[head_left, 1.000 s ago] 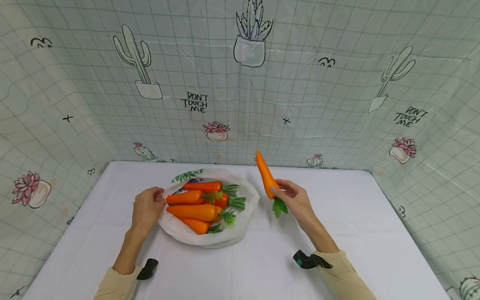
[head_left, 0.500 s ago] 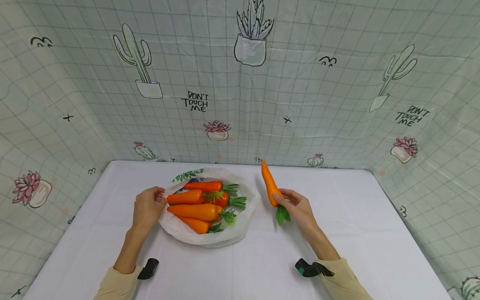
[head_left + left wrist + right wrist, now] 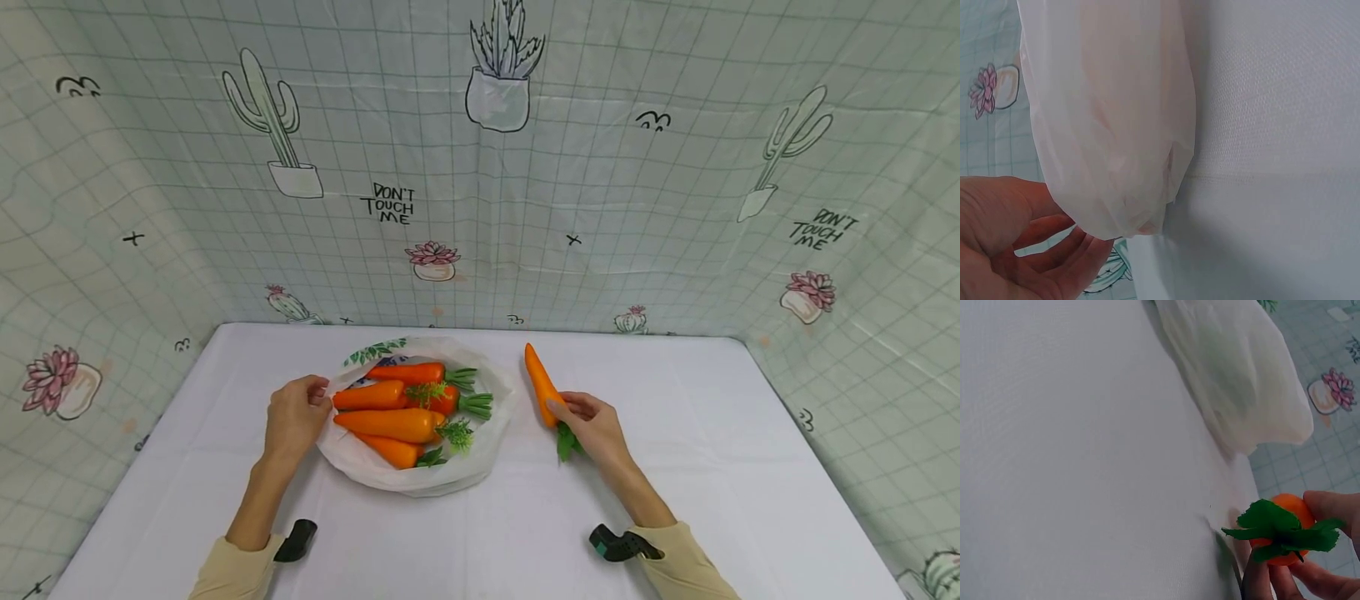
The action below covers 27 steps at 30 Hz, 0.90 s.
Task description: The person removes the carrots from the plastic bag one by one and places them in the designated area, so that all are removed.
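My right hand (image 3: 596,425) pinches an orange carrot (image 3: 542,385) near its leafy end, right of the bag. The carrot's tip points away and a little left, low over the table. In the right wrist view its green leaves (image 3: 1282,531) face the camera, with fingers around the orange root. A white plastic bag (image 3: 405,483) lies with its mouth rolled wide, and several orange and red carrots (image 3: 386,425) with green tops are inside. My left hand (image 3: 294,421) holds the bag's left rim; in the left wrist view its fingers (image 3: 1085,262) go partly behind the plastic.
A white cloth (image 3: 465,550) covers the table. Behind it and at both sides hangs a grid-patterned curtain (image 3: 570,183) printed with cacti. A black device (image 3: 297,540) sits on the left wrist and another black device (image 3: 622,543) on the right wrist.
My right hand has lowered the carrot and brought it slightly nearer to me and to the right, beside the bag. The left hand and the bag have stayed in place.
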Available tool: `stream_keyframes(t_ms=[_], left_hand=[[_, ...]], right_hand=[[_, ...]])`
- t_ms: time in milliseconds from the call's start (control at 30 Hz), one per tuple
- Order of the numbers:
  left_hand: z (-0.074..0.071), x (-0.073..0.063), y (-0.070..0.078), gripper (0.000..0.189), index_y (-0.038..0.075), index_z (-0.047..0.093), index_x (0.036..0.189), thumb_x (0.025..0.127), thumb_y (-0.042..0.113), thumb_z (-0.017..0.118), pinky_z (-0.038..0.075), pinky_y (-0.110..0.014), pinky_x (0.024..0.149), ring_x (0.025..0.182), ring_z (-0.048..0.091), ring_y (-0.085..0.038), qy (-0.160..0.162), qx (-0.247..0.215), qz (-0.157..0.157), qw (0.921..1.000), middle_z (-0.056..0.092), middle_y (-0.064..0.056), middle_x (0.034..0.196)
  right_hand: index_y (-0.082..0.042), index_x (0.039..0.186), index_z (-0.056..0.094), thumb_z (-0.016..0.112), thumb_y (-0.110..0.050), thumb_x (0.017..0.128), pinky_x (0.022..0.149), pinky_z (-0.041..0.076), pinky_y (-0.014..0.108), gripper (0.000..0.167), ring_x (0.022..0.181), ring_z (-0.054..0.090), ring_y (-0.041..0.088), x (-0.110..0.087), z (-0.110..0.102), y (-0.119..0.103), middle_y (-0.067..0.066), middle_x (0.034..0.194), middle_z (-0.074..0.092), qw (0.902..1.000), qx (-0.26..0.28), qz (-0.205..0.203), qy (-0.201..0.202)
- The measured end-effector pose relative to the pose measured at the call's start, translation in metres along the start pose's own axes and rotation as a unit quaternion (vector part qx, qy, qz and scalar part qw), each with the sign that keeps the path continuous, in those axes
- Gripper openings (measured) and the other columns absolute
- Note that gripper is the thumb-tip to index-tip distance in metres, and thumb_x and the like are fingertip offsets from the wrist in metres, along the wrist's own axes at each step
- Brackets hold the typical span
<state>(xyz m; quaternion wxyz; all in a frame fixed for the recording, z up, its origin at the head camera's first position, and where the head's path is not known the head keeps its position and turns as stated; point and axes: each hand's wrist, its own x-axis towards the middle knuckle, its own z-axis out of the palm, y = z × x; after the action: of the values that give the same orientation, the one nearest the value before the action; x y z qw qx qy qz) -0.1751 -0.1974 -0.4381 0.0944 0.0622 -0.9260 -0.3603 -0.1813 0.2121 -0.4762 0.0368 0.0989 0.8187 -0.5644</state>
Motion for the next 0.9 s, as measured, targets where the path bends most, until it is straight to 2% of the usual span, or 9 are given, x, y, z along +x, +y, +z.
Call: stream_keyframes(t_ms=[200,367,633,767,900], left_hand=[[-0.0005,0.0008,-0.0007,0.024,-0.015,0.067,0.113,0.09,-0.006,0.065,0.058,-0.052,0.084,0.086,0.065,-0.038,0.001,0.004,0.007,1.0,0.069,-0.028,0.096],[-0.0003,0.0012,-0.0004,0.025,-0.015,0.067,0.114,0.091,-0.006,0.065,0.058,-0.052,0.084,0.086,0.065,-0.038,-0.006,0.007,0.004,0.9999,0.068,-0.028,0.096],[-0.0002,0.0001,-0.001,0.024,-0.015,0.067,0.112,0.091,-0.006,0.065,0.058,-0.052,0.082,0.085,0.065,-0.037,-0.002,0.007,0.011,0.9999,0.069,-0.028,0.095],[-0.0002,0.0004,-0.0011,0.024,-0.016,0.067,0.112,0.091,-0.005,0.065,0.058,-0.053,0.082,0.085,0.066,-0.038,-0.003,0.006,0.017,0.9998,0.069,-0.028,0.095],[0.0003,0.0011,-0.001,0.024,-0.016,0.067,0.112,0.091,-0.005,0.065,0.058,-0.053,0.083,0.085,0.065,-0.038,-0.003,0.008,0.019,0.9998,0.069,-0.028,0.095]], right_hand=[[-0.002,0.128,0.068,0.073,-0.04,0.096,0.087,0.047,0.029,0.05,0.103,0.062,0.024,0.0011,0.0021,-0.0006,0.012,0.114,0.07,0.9991,-0.038,0.001,0.017],[-0.001,0.123,0.07,0.07,-0.039,0.097,0.085,0.048,0.031,0.046,0.098,0.065,0.025,0.0024,0.0044,-0.0025,0.012,0.108,0.072,0.997,-0.074,-0.008,0.023],[-0.001,0.119,0.072,0.068,-0.044,0.098,0.083,0.047,0.032,0.048,0.093,0.065,0.021,0.004,0.0021,-0.0042,0.009,0.102,0.073,0.9947,-0.1,-0.023,0.008],[-0.001,0.12,0.071,0.066,-0.048,0.098,0.081,0.049,0.033,0.052,0.095,0.065,0.024,0.0053,0.0013,-0.0046,0.011,0.105,0.073,0.994,-0.105,-0.032,-0.002],[-0.001,0.122,0.07,0.067,-0.047,0.098,0.086,0.054,0.04,0.052,0.105,0.067,0.03,0.007,0.002,-0.0066,0.014,0.114,0.072,0.9919,-0.12,-0.042,0.002]])
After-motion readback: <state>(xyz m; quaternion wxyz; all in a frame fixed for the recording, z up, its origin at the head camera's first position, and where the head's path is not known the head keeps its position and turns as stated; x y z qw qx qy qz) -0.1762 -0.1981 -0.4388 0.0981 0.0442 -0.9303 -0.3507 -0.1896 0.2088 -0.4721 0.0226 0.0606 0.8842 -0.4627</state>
